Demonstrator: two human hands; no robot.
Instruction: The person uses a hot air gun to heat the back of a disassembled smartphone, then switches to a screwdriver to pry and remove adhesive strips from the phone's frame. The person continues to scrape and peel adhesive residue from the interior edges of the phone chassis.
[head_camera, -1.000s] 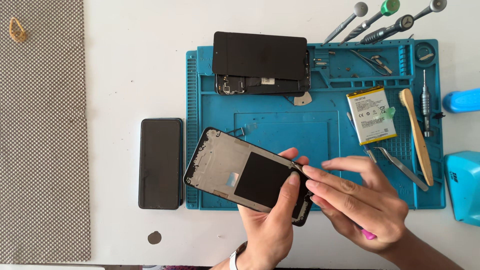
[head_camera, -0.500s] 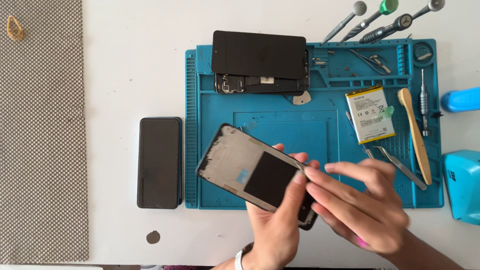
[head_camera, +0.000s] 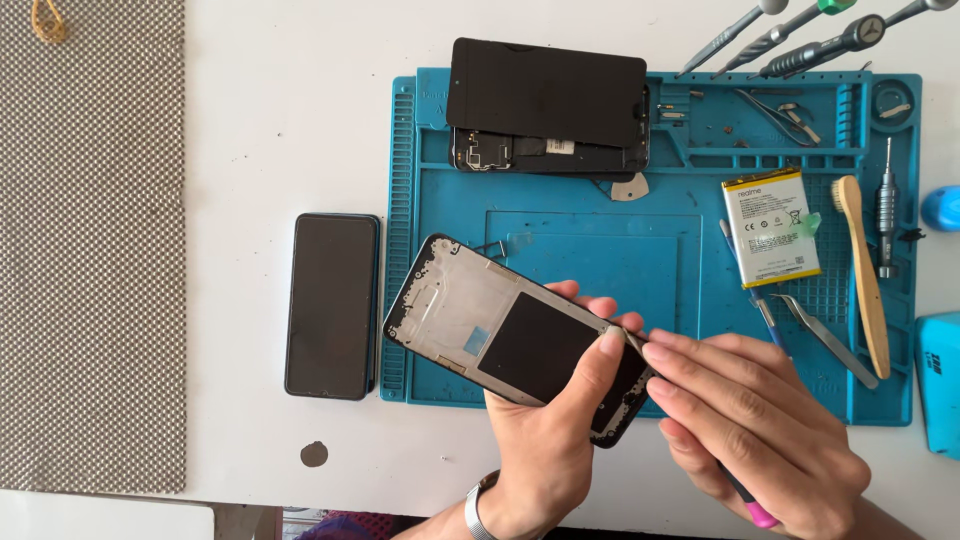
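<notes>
My left hand (head_camera: 545, 445) grips a stripped phone frame (head_camera: 470, 325) from below, thumb on its upper edge, and holds it tilted over the blue work mat (head_camera: 600, 250). The frame is grey metal inside, with a black square patch. My right hand (head_camera: 760, 430) holds a thin tool with a pink end (head_camera: 760, 515). Its fingertips pinch at the frame's upper right edge, beside my left thumb. The tool's tip is hidden by my fingers.
A black phone (head_camera: 332, 305) lies left of the mat. An opened phone under a black panel (head_camera: 545, 95) sits at the mat's top. A battery (head_camera: 770, 228), brush (head_camera: 865, 280), tweezers (head_camera: 825, 335) and screwdrivers (head_camera: 800, 35) lie right. A grey mesh mat (head_camera: 90, 250) covers the far left.
The frame has shifted slightly right and turned a little in my left hand. My right fingertips have closed in on its upper right edge.
</notes>
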